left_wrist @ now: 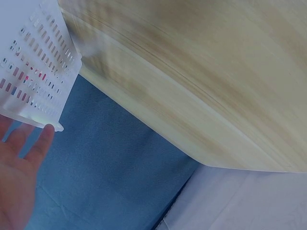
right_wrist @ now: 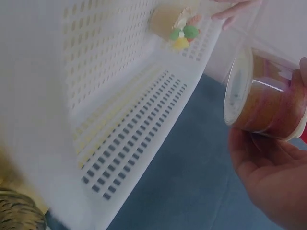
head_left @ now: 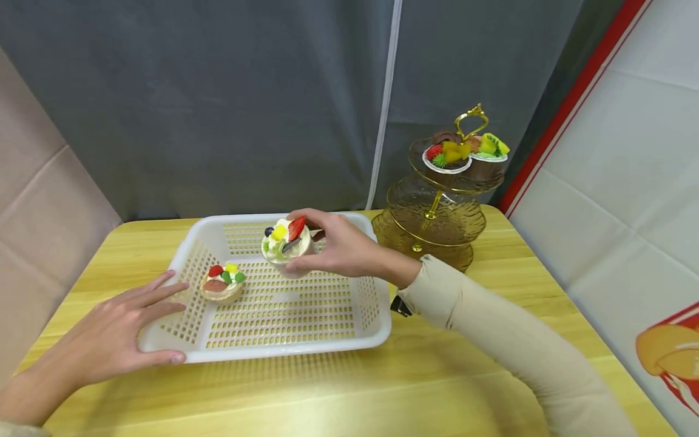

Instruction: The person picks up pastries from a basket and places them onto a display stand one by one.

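My right hand grips a dessert cup above the white plastic basket. The cup is topped with cream, strawberry and yellow pieces; its clear side shows brown layers in the right wrist view, where the cup lies sideways in the picture. Inside the basket, towards its left end, sits a fruit tart with red, yellow and green topping. At the basket's left rim my left hand has its fingers spread and extended. The left wrist view shows fingertips of that hand at the rim.
A gold-edged tiered stand is at the back right of the wooden table. Chocolate cupcakes with fruit are on its top tier. A grey curtain hangs behind, and a white panel stands on the right.
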`<action>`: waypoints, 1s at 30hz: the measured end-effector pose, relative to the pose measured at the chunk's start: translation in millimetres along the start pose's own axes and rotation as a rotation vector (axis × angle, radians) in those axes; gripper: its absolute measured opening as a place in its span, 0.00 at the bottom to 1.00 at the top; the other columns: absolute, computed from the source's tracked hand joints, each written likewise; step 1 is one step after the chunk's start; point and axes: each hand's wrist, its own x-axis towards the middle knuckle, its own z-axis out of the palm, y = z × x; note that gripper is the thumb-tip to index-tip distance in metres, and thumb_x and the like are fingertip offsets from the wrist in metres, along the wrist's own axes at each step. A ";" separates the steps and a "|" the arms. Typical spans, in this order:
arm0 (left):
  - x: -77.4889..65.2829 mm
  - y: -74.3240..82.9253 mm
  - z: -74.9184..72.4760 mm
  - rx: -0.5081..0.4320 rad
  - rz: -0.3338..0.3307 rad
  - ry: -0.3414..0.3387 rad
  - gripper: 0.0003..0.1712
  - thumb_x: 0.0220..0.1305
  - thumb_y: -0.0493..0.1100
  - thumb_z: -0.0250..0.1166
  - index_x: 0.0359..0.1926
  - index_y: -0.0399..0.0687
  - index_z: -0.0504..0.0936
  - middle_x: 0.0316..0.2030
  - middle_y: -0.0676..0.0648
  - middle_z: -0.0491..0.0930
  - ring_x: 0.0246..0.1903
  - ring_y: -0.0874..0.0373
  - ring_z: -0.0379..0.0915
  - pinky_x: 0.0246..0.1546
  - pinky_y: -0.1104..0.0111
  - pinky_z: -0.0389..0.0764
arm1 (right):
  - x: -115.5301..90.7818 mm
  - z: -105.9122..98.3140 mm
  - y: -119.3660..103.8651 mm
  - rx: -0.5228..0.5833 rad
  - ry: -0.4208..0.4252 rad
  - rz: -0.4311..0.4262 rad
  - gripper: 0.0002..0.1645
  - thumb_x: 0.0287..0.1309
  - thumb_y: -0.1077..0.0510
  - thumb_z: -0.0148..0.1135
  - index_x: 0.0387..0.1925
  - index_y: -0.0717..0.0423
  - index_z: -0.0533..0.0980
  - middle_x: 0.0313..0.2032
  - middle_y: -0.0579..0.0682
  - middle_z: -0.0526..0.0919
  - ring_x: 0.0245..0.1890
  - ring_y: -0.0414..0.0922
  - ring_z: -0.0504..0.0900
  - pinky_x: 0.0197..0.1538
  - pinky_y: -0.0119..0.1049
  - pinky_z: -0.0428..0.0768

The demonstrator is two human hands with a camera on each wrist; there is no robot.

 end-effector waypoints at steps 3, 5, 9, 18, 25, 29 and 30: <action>-1.1 -0.2 0.2 0.002 -0.002 0.004 0.43 0.32 0.75 0.75 0.46 0.53 0.85 0.66 0.51 0.73 0.70 0.59 0.60 0.35 0.43 0.76 | -4.2 -4.4 2.9 -0.005 0.031 0.008 0.41 0.47 0.54 0.80 0.62 0.58 0.72 0.47 0.46 0.82 0.46 0.40 0.80 0.53 0.31 0.77; -1.3 -0.2 0.7 0.000 -0.005 0.010 0.43 0.32 0.75 0.75 0.45 0.53 0.86 0.65 0.50 0.73 0.70 0.61 0.59 0.36 0.44 0.77 | -7.3 -7.0 4.9 -0.002 0.054 0.004 0.40 0.47 0.54 0.80 0.61 0.58 0.73 0.46 0.46 0.82 0.45 0.40 0.80 0.53 0.33 0.78; -1.4 -0.2 1.1 0.000 -0.004 0.014 0.43 0.31 0.75 0.75 0.45 0.53 0.86 0.65 0.51 0.73 0.70 0.64 0.58 0.36 0.44 0.77 | -14.8 -14.0 7.9 0.026 0.093 0.006 0.40 0.46 0.55 0.80 0.60 0.59 0.74 0.46 0.47 0.82 0.44 0.41 0.80 0.53 0.36 0.78; -0.2 0.0 0.8 0.009 0.001 0.007 0.43 0.32 0.75 0.75 0.46 0.53 0.86 0.66 0.51 0.73 0.66 0.54 0.66 0.36 0.43 0.77 | -33.8 -32.4 18.2 0.069 0.204 0.075 0.40 0.45 0.59 0.80 0.61 0.61 0.73 0.50 0.50 0.82 0.47 0.44 0.81 0.53 0.42 0.79; -0.1 0.2 1.0 0.008 0.001 0.006 0.43 0.32 0.75 0.75 0.46 0.53 0.85 0.66 0.51 0.73 0.69 0.60 0.61 0.36 0.43 0.77 | -45.9 -43.9 26.0 0.088 0.291 0.118 0.39 0.46 0.59 0.80 0.61 0.58 0.74 0.50 0.50 0.82 0.44 0.45 0.82 0.51 0.45 0.79; -0.4 0.0 1.1 0.004 0.002 0.006 0.43 0.32 0.75 0.75 0.46 0.53 0.85 0.66 0.51 0.73 0.71 0.64 0.56 0.35 0.43 0.77 | -50.9 -49.6 28.8 0.090 0.337 0.123 0.38 0.45 0.61 0.80 0.60 0.60 0.74 0.49 0.51 0.83 0.43 0.46 0.83 0.51 0.44 0.80; -0.5 -0.1 1.2 0.003 0.003 0.006 0.43 0.32 0.75 0.75 0.46 0.53 0.85 0.66 0.51 0.72 0.71 0.65 0.55 0.35 0.43 0.77 | -52.0 -51.0 29.6 0.092 0.347 0.122 0.38 0.45 0.61 0.80 0.60 0.60 0.74 0.49 0.52 0.83 0.43 0.46 0.83 0.50 0.44 0.80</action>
